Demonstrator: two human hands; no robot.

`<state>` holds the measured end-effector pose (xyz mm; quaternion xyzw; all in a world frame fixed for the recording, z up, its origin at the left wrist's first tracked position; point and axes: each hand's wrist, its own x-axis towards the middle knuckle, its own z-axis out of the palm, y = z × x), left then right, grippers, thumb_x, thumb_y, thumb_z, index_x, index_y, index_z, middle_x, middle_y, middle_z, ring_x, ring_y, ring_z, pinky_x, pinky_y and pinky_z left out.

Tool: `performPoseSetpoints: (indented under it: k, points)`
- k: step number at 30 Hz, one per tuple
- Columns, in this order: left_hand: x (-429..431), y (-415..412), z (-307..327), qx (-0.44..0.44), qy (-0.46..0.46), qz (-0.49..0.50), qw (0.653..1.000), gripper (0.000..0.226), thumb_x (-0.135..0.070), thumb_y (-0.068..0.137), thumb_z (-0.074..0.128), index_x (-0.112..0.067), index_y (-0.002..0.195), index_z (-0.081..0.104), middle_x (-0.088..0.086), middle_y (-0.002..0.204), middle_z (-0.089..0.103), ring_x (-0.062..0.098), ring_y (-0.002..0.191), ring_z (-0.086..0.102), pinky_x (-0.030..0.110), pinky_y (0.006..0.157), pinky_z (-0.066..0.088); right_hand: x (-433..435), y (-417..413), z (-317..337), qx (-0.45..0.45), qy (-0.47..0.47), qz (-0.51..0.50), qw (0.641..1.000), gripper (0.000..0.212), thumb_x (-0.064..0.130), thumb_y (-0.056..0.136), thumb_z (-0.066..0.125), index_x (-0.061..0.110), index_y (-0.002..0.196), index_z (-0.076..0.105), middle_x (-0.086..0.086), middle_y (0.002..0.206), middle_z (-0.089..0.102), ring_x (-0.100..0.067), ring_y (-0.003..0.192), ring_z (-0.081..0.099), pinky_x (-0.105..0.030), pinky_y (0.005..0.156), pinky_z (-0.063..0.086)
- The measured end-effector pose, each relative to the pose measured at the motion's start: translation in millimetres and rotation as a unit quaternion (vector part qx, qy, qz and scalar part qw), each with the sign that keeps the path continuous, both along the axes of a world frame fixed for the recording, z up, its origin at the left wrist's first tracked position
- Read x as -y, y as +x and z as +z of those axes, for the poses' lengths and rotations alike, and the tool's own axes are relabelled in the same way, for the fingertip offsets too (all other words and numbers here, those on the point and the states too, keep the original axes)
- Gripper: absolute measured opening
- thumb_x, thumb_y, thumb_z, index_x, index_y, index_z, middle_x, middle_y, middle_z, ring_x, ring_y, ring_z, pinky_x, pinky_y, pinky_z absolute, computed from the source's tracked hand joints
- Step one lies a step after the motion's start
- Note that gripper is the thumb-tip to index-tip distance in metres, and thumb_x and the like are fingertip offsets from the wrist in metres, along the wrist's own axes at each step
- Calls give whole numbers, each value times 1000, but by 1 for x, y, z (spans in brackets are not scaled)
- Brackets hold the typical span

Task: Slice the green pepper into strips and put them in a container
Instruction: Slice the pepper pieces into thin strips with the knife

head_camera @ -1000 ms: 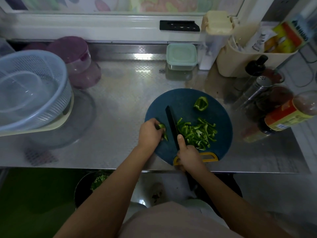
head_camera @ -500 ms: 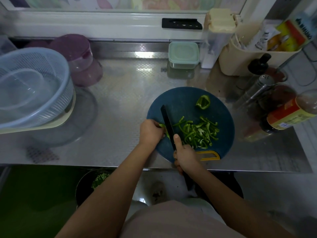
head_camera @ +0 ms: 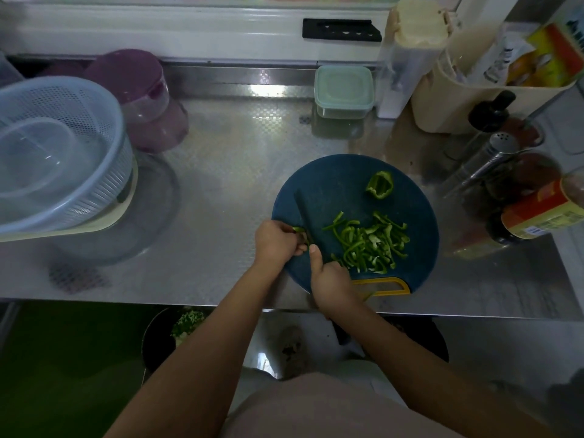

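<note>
Dim steel counter (head_camera: pixel 221 172) below a white window frame (head_camera: pixel 189 33).

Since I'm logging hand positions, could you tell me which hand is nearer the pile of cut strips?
Right. The right hand touches the pile of strips at its near-left edge; the left hand sits across the knife.

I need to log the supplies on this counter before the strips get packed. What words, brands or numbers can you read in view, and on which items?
No text reads clearly.
Bottle with the orange and yellow label: print and a barcode patch, too small and blurred.
Yellow and red packet in the beige caddy: colours only, lettering blurred.
White packet beside it: dark marks, unreadable.
Black strip on the window frame: pale marks, not legible.
</note>
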<state>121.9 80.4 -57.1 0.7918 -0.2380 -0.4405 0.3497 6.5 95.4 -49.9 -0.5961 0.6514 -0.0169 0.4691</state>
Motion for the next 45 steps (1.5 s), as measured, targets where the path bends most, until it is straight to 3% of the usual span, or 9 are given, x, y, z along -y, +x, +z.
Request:
performPoseSetpoints:
  k: [5, 8, 11, 18, 25, 31, 33, 38, 45]
  points:
    - [-9, -9, 0, 71, -42, -2, 997, 26, -3, 81, 62, -15, 58, 60, 0, 55, 60, -2, 42, 56, 14, 47, 48, 10, 11, 2, -19, -34, -1, 999, 73, 53, 98, 21, -9, 106, 59, -27, 113, 60, -37, 107, 56, -36, 86, 43]
    - [-15, -16, -3, 54, -65, 41, 996, 24, -7, 84, 62, -14, 61, 63, 9, 63, 67, 18, 60, 66, 29, 60, 55, 10, -1, -1, -17, -22, -33, 999, 75, 56, 97, 20, -8, 104, 60, -24, 109, 62, -34, 102, 58, -32, 74, 38]
    - [-12, -15, -4, 26, -55, 57, 996, 25, -9, 87, 62, -16, 63, 62, 10, 65, 67, 22, 60, 65, 36, 68, 58, 1, -18, -2, -14, -21, -19, 1000, 74, 55, 97, 20, -6, 97, 60, -16, 91, 57, -30, 91, 56, -28, 70, 33]
    - [-16, -11, 1, 41, -45, -26, 998, 23, -16, 91, 58, -10, 71, 66, 10, 69, 67, 25, 71, 65, 41, 76, 56, -5, -41, 4, 49, -5, -21, 999, 64, 57, 96, 23, 11, 53, 33, -5, 55, 37, -17, 52, 37, -31, 49, 23]
    - [-24, -8, -5, 58, -83, -1, 995, 23, -11, 87, 64, -18, 66, 64, 6, 66, 66, 22, 65, 64, 39, 72, 57, -12, -40, 0, 79, -10, -5, 997, 65, 63, 92, 26, 14, 51, 31, -4, 51, 36, -19, 51, 39, -30, 55, 29]
    - [-24, -8, -7, 59, -105, 12, 993, 6, -1, 85, 63, -7, 85, 61, 10, 75, 65, 16, 59, 63, 28, 62, 56, -12, -35, -2, 91, -8, 14, 996, 65, 67, 91, 27, 14, 52, 31, -4, 52, 35, -20, 51, 37, -33, 57, 29]
    - [-24, -7, -8, 67, -116, 16, 991, 18, 1, 85, 62, -15, 83, 55, 11, 78, 64, 21, 62, 64, 32, 62, 57, -13, -35, -2, 80, -7, 23, 996, 65, 65, 92, 26, 14, 52, 31, -4, 51, 36, -20, 51, 38, -32, 57, 29]
    - [-22, -3, -10, 97, -119, 9, 988, 10, -6, 87, 60, -13, 84, 66, 8, 79, 68, 22, 71, 66, 36, 71, 57, -15, -32, -1, 57, -14, 42, 997, 66, 61, 95, 25, 12, 50, 32, -4, 51, 37, -19, 51, 40, -33, 52, 26]
    - [-23, 1, -12, 59, -84, 44, 994, 13, -7, 85, 65, -12, 73, 64, 6, 63, 65, 17, 57, 62, 37, 68, 58, -15, -26, 3, 60, -29, 60, 996, 66, 60, 95, 24, 13, 48, 27, -4, 49, 33, -17, 48, 36, -33, 50, 22]
